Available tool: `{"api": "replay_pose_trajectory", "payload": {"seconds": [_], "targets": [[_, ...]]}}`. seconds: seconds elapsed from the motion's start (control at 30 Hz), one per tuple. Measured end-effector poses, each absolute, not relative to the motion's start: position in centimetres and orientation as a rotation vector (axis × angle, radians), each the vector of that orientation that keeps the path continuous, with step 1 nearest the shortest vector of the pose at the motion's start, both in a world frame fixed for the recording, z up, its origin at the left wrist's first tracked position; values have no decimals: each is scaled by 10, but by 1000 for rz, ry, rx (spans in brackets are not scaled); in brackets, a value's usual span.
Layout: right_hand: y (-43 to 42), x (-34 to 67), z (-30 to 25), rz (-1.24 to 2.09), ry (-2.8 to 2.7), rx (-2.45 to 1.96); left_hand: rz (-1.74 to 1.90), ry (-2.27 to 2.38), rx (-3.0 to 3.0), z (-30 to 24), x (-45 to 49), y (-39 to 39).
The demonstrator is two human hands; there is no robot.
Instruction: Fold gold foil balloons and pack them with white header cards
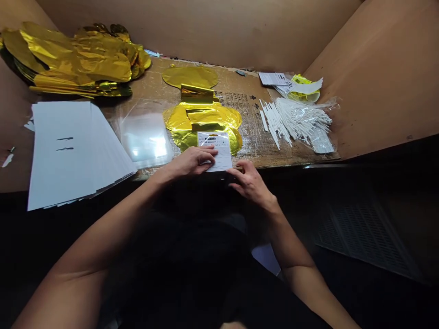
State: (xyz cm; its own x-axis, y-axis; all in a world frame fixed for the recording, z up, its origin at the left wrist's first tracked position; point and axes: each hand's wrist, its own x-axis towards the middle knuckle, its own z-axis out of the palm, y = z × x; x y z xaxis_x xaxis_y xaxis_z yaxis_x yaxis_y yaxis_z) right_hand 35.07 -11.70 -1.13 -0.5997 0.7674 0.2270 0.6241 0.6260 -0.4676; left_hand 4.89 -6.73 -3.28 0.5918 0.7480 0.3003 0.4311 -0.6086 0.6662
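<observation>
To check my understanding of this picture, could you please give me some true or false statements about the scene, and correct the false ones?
1. The left hand rests on a printed white card. True.
2. The right hand grips a pair of scissors. False: no scissors show; its fingers are at the card's lower right corner.
3. The card lies on a gold foil balloon. True.
4. The bundle of white sticks lies left of the hands. False: it lies to their right.
5. A stack of white sheets lies left of the hands. True.
</observation>
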Motion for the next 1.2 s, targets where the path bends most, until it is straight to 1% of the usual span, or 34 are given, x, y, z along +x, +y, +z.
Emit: {"api": "replay_pose_trajectory", "payload": {"seconds": [0.07, 0.17, 0.23, 0.27, 0.33, 0.47, 0.5, 0.53, 0.57, 0.6, 0.63, 0.7, 0.73, 0.8, 0.87, 0.97, 1.03, 1.1, 1.2], "targets": [[-108, 329, -23, 376, -2398, -1135, 737, 930, 2285, -30, 48, -69], [-99, 307, -27, 294, -2233, -1403, 722, 920, 2323, -29, 49, -74], [-99, 302, -24, 290, -2086, -1624, 789, 953, 2344, -33, 53, -82], [-100, 302, -22, 348, -2006, -1694, 826, 980, 2350, -36, 55, -88], [-105, 304, -21, 631, -1859, -1701, 876, 1022, 2363, -42, 61, -103], [-106, 314, -17, 1438, -1640, -1349, 995, 1001, 2330, -42, 64, -132], [-98, 317, -11, 1545, -1628, -1274, 1070, 1050, 2277, -38, 61, -133], [-86, 321, -3, 1576, -1648, -1232, 1158, 1148, 2208, -32, 55, -130], [-69, 326, 8, 1512, -1691, -1241, 1243, 1288, 2129, -25, 47, -122], [-48, 331, 21, 1362, -1747, -1298, 1314, 1452, 2046, -18, 38, -109], [-23, 335, 36, 1131, -1784, -1394, 1360, 1619, 1979, -12, 28, -91], [30, 342, 64, 452, -1718, -1680, 1348, 1777, 1958, -2, 10, -47], [54, 343, 75, 307, -1678, -1722, 1321, 1794, 1993, 1, 3, -23], [88, 336, 88, 123, -1646, -1766, 1131, 1815, 2042, 5, -5, 19], [103, 319, 86, 107, -1719, -1759, 863, 1785, 2000, 9, -6, 48], [102, 286, 65, 211, -2071, -1659, 594, 1648, 1926, 20, -1, 67], [102, 266, 52, 309, -2310, -1480, 542, 1562, 1928, 33, 0, 71], [107, 251, 50, 430, -2417, -1255, 525, 1513, 1996, 51, 0, 73], [123, 238, 69, 532, -2393, -1061, 521, 1543, 2193, 90, 1, 75]]}}
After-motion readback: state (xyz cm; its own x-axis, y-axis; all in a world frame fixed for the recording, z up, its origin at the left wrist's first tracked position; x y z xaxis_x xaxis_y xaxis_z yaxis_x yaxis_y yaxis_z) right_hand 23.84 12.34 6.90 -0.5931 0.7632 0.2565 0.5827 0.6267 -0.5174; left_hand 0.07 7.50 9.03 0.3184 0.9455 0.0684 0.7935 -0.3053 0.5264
